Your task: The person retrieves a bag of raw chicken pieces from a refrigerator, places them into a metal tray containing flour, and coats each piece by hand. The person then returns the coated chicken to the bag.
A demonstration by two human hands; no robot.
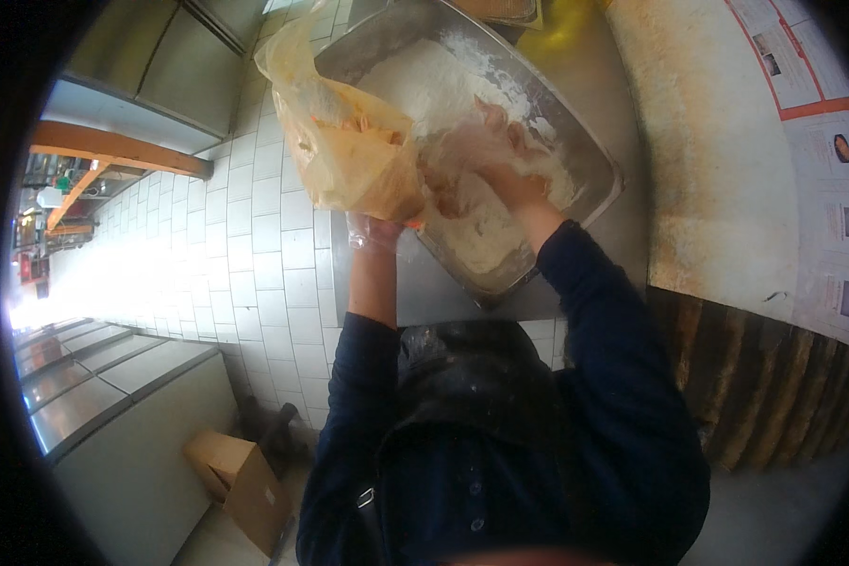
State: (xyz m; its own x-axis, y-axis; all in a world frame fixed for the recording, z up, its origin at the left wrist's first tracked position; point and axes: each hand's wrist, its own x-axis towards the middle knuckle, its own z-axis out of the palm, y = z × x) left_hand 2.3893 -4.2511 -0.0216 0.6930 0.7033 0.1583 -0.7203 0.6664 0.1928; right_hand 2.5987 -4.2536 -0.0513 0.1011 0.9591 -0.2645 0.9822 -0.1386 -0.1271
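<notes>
A clear plastic bag (354, 156) with yellowish, wet-looking contents hangs over the left rim of a deep metal tray (587, 166). My left hand (373, 232), seemingly in a thin clear glove, grips the bag from below; most of its fingers are hidden behind the plastic. White flour (424, 78) covers the tray's floor and dusts its walls. Raw meat pieces, probably chicken (494, 117), lie in the flour. My right hand (475, 152) is down among them, blurred by motion, so whether its fingers close on a piece is unclear.
The tray stands on a stainless steel table (453, 283) beside a stained wall (714, 163) with printed sheets (831, 170). White floor tiles (255, 233) lie to the left. A cardboard box (247, 488) sits by a steel counter (141, 439) at lower left.
</notes>
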